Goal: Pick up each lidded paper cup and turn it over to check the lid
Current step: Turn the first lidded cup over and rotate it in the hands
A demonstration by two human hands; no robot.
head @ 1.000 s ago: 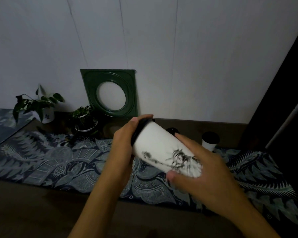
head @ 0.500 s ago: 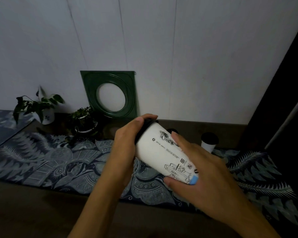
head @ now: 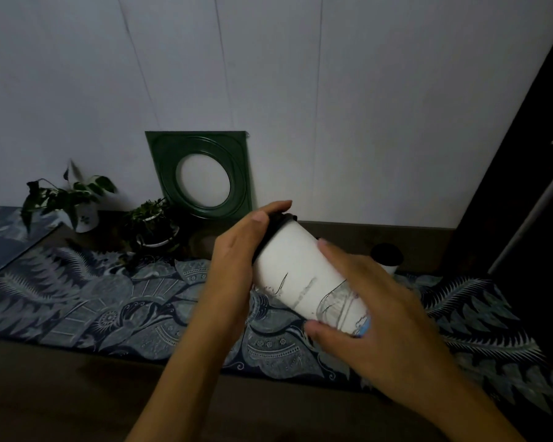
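Observation:
A white paper cup point(head: 296, 272) with a black lid point(head: 273, 229) and dark printed drawings is held tilted in the air, lid end up and to the left, base end down and to the right. My left hand point(head: 237, 260) wraps the lid end, fingers over the lid. My right hand point(head: 374, 311) cradles the base end from the right, thumb under the cup. A second white cup with a black lid point(head: 387, 258) stands upright on the table behind my right hand, partly hidden.
A patterned blue cloth point(head: 103, 301) covers the dark table. Two potted plants point(head: 74, 199) point(head: 154, 224) and a green square frame point(head: 201, 175) stand against the white wall at the back left. A dark upright panel point(head: 524, 173) rises at the right.
The cup has turned about its own axis in my hands: the printed text side has rolled away and a side with sketched lines faces me. Both hands stay in nearly the same place.

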